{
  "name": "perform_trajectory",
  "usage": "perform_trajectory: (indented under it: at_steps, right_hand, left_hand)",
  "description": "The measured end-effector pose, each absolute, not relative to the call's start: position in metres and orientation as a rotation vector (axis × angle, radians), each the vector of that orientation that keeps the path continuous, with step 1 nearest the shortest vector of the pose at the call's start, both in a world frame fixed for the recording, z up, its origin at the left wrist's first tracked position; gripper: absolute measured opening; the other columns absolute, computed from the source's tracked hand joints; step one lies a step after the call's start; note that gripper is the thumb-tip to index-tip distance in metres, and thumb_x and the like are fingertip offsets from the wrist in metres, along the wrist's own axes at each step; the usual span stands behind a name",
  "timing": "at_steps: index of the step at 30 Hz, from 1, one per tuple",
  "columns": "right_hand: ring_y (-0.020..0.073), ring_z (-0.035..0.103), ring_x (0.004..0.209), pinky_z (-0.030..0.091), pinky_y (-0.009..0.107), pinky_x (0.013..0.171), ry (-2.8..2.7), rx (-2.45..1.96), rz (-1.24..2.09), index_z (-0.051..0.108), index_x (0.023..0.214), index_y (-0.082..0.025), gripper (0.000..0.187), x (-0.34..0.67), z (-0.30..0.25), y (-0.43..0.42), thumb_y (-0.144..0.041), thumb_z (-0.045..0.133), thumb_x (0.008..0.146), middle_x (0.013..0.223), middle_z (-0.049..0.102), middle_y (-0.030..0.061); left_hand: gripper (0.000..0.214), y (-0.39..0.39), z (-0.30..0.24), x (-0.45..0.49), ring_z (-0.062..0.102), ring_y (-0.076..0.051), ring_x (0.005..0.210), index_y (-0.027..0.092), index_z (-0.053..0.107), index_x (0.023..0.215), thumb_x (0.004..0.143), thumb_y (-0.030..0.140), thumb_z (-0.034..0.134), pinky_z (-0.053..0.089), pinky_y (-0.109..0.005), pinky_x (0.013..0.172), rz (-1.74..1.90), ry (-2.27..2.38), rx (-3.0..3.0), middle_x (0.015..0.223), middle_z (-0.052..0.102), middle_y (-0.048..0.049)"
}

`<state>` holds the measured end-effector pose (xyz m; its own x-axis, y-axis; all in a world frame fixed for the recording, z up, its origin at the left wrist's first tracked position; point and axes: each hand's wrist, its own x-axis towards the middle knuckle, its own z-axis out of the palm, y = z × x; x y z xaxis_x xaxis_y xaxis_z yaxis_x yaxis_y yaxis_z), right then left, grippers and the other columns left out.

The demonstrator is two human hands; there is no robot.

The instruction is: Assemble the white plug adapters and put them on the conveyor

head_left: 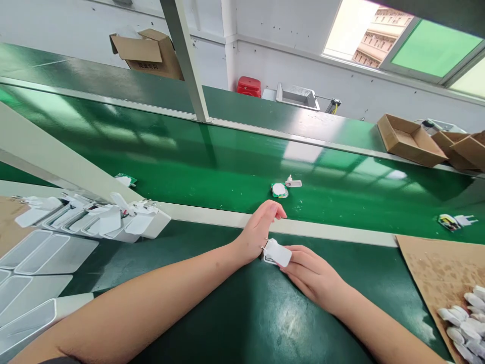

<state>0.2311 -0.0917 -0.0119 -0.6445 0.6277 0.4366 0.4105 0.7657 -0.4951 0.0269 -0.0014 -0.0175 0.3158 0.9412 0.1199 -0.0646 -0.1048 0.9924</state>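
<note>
My right hand is closed on a white plastic charger case with metal plug pins, held low over the dark green worktop. My left hand is just above and left of the case, its wrist close to the pins. Its fingers are loosely bent and apart, with nothing visible in them; some are hidden behind the thumb. Beyond it, on the bright green belt, lie a small circuit board with a white pad and a white plug piece.
White cases and plug parts stand in rows at left, near a slanted metal post. A cardboard sheet holds small white parts at right. Another plug assembly and a board lie on the belt.
</note>
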Motion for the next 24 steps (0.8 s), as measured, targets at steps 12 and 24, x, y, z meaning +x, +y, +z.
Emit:
perform_trajectory:
  at_steps: [12, 24]
  right_hand:
    - [0.0281, 0.072, 0.120, 0.070, 0.048, 0.100, -1.842, -1.160, 0.267, 0.069, 0.144, -0.030, 0.050, 0.245, -0.029, -0.084, -0.007, 0.073, 0.099, 0.129, 0.070, 0.0121]
    - [0.0280, 0.070, 0.115, 0.068, 0.050, 0.097, -1.815, -1.151, 0.317, 0.071, 0.123, -0.027, 0.028, 0.243, -0.032, -0.084, -0.013, 0.075, 0.099, 0.122, 0.066, 0.0106]
  left_hand:
    - [0.033, -0.006, -0.009, 0.025, 0.058, -0.023, 0.104, 0.020, 0.067, 0.103, 0.110, 0.032, 0.037, 0.047, -0.039, 0.098, 0.968, 0.827, 1.451, 0.108, 0.066, -0.0059]
    - [0.049, -0.014, -0.019, 0.029, 0.057, -0.030, 0.114, 0.023, 0.053, 0.126, 0.086, 0.032, 0.081, 0.053, -0.048, 0.102, 0.848, 0.796, 2.051, 0.125, 0.060, -0.0107]
